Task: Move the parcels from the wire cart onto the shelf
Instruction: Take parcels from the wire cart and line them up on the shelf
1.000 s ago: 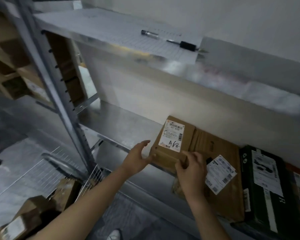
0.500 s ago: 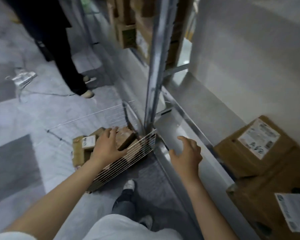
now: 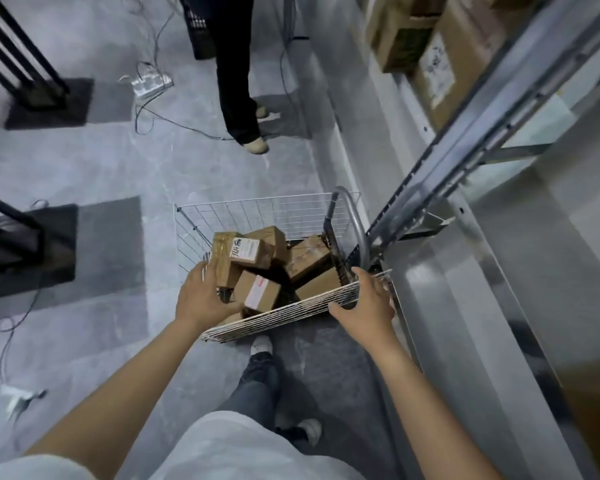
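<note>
Reaching spread and empty into the near-left corner of the white wire cart (image 3: pixel 293 310), the left hand (image 3: pixel 201 297) may topple the tilted brown cardboard parcels (image 3: pixel 253 252); the right hand (image 3: pixel 365 303) covers the near rim, grip unclear.

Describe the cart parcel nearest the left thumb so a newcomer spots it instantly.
Start at the wire cart on the grey floor, beside the metal shelf post. Against its near wall, just right of the left hand, sits a small brown parcel. Its white label has a red strip at one end; the parcel behind it carries black handwriting instead.
</note>
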`<state>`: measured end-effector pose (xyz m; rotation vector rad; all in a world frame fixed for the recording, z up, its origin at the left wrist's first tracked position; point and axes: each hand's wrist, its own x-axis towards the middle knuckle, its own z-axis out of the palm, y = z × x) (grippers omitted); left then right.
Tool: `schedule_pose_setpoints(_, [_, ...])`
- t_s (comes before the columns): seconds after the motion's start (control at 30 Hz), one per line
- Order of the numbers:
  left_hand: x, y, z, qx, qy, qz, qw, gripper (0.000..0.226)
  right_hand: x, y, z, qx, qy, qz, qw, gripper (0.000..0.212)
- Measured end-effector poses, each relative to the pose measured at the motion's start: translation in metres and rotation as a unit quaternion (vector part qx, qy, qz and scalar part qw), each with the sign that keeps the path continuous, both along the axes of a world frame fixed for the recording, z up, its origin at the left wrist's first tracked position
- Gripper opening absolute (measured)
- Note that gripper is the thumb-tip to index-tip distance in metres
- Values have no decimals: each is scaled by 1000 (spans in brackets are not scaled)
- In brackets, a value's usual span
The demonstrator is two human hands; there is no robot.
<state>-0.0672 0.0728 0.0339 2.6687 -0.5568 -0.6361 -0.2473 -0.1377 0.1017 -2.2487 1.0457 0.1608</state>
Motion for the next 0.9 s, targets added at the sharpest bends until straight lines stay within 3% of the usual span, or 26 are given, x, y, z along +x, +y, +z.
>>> schedule_pose_setpoints(0.27, [75,14,-28,1,9,20,1000,111,96,8,-44,71,40,50,995,85])
schedule_pose_setpoints(0.53, [95,24,-60,34,22,13,999,109,141,9,-92,133,72,83,985,80])
schedule_pose_setpoints(0.67, [101,30,-76,35,50,56,997,109,168,-2,-120,216,98,91,967,91])
schedule_pose_setpoints(0.9, [100,26,-115,62,67,101,991,104,212,-24,-187,230,136,100,958,90])
